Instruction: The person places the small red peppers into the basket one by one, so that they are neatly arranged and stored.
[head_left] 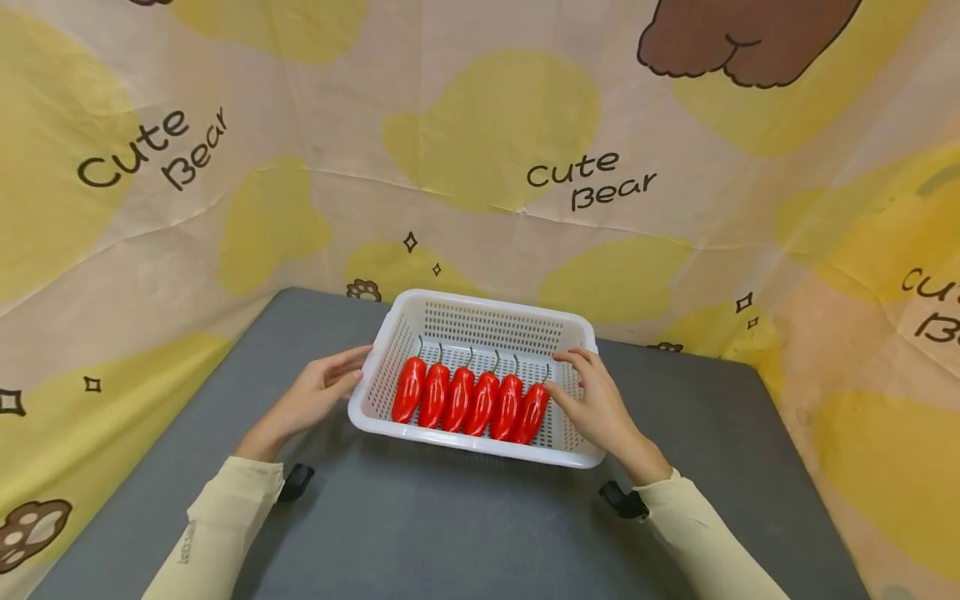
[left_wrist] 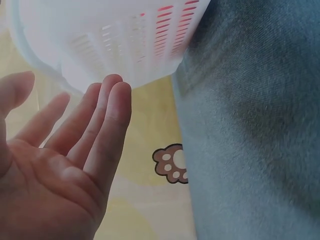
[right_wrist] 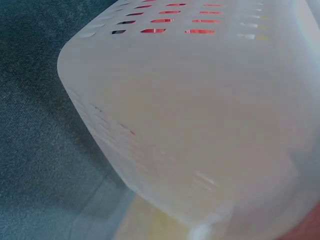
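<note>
A white perforated plastic basket point(head_left: 480, 454) sits on the grey table, with several glossy red chili peppers point(head_left: 457, 400) lying side by side in it, green stems toward the far wall. My left hand point(head_left: 318, 396) is at the basket's left end, fingertips right at the rim. In the left wrist view its fingers point(left_wrist: 107, 115) are extended, palm bare, beside the slotted wall. Over the basket's right end reaches my right hand point(head_left: 600, 408), thumb and fingers spread apart around the stem end of the rightmost pepper point(head_left: 531, 414). The basket's outer wall point(right_wrist: 190, 100) fills most of the right wrist view.
The grey table point(head_left: 480, 533) extends on all sides of the basket. Behind it and at both sides hangs a cream and yellow cloth point(head_left: 465, 125) printed with "Cute Bear". Black straps point(head_left: 296, 483) are on both wrists, below pale sleeves.
</note>
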